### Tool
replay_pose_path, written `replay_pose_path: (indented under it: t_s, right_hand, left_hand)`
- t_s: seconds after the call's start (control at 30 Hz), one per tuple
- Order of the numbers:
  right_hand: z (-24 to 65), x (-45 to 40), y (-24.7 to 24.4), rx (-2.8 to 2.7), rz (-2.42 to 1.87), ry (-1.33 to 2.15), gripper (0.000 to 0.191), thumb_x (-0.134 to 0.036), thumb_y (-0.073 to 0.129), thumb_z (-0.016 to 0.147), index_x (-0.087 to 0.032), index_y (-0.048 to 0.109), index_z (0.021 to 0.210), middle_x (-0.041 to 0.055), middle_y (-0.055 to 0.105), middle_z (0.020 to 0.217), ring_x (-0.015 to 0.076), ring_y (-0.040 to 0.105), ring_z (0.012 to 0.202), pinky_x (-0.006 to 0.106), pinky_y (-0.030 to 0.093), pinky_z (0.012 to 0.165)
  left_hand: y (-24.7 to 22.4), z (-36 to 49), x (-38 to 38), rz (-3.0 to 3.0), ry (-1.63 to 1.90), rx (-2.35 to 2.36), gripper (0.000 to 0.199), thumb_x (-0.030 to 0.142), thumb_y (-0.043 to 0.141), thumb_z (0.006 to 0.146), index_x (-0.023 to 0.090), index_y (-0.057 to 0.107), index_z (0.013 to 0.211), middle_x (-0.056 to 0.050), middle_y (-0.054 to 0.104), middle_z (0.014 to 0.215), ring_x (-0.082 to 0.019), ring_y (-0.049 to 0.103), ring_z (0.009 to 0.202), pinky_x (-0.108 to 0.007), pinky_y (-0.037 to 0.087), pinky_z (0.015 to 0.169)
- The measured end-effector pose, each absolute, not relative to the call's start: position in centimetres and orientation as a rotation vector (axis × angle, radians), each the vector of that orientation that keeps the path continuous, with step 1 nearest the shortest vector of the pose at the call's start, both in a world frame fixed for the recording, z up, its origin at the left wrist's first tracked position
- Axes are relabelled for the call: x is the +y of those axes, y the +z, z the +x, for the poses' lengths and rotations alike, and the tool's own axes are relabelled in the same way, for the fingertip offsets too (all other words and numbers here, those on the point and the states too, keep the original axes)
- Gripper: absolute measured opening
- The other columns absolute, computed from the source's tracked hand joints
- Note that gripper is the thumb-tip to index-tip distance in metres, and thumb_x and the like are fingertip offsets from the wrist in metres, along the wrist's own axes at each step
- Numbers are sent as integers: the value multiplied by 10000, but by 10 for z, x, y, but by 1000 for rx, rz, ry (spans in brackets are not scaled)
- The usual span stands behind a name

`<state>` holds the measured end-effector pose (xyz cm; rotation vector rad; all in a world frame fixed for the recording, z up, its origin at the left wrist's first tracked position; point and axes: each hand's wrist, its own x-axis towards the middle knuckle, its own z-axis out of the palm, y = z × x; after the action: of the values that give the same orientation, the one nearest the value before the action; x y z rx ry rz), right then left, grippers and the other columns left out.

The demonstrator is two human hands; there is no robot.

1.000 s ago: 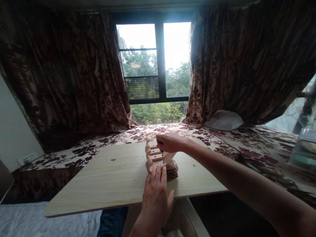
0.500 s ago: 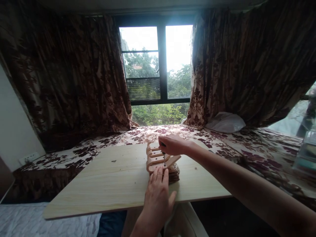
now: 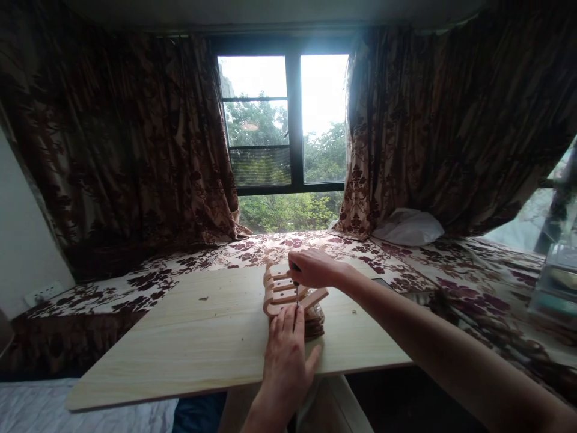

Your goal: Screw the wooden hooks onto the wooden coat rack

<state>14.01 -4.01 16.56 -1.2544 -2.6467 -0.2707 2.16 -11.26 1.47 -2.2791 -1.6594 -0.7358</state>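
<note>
My right hand (image 3: 312, 268) is closed round the dark handle of a screwdriver (image 3: 296, 291). Its thin metal shaft points straight down at the nearest of several pale wooden pieces (image 3: 278, 296) with rounded ends and dark holes. Fingers stretched out, my left hand (image 3: 287, 349) lies on the near end of that piece, close beside the screwdriver's tip, with the thumb apart to the right. The tip's exact contact is partly hidden by my left fingers. Beneath the right side of the wood shows a brown, shiny, layered bundle (image 3: 317, 325).
A light wood-grain board (image 3: 180, 343) bears the work, with small dark scraps on it. Behind lies a flower-patterned cover (image 3: 252, 249). A white plastic bag (image 3: 409, 227) and a clear box (image 3: 556, 285) are at the right. A dark flat object (image 3: 383, 284) shows behind my right forearm.
The view has shifted slightly. My right hand still grips the screwdriver upright, and my left fingertips now sit right by its tip. The wooden pieces look otherwise the same.
</note>
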Motion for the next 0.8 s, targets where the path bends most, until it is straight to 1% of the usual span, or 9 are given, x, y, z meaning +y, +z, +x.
replay_pose_path:
  t_s: [0.2, 0.43, 0.6, 0.7, 0.8]
  right_hand:
    - [141, -33, 178, -2787, -1183, -139, 205, -340, 534, 904, -156, 602, 964, 7, 611, 824, 119, 568, 673, 280, 485, 610]
    - [139, -30, 177, -2739, -1305, -169, 258, -359, 509, 922, -142, 589, 1035, 44, 618, 943, 149, 600, 783, 332, 508, 690]
    - [135, -31, 184, -2827, -1221, -107, 233, -349, 520, 918, -150, 605, 1004, 26, 626, 889, 132, 597, 729, 309, 508, 658]
    - [132, -34, 186, -2836, -1185, -121, 225, -343, 515, 920, -152, 610, 993, 28, 627, 900, 138, 598, 756, 317, 506, 679]
    - [130, -35, 183, -2785, -1252, -168, 241, -354, 506, 925, -146, 605, 994, 37, 625, 918, 143, 600, 770, 324, 507, 686]
  left_hand:
    - [12, 26, -109, -2186, -778, -1679, 629, 335, 543, 750, 104, 456, 1328, -140, 481, 1364, -292, 417, 1265, -432, 345, 1059]
    - [6, 26, -106, -2170, -773, -1665, 619, 295, 532, 744, 111, 454, 1330, -124, 473, 1375, -280, 392, 1283, -423, 322, 1070]
    - [4, 25, -106, -2160, -754, -1658, 604, 300, 531, 746, 103, 472, 1314, -145, 480, 1369, -302, 414, 1260, -449, 350, 1039]
    - [5, 26, -106, -2155, -763, -1667, 593, 295, 537, 750, 111, 481, 1310, -136, 489, 1361, -298, 419, 1253, -444, 343, 1044]
    - [6, 28, -107, -2143, -779, -1681, 600, 313, 544, 759, 121, 469, 1322, -125, 483, 1365, -289, 412, 1256, -428, 330, 1055]
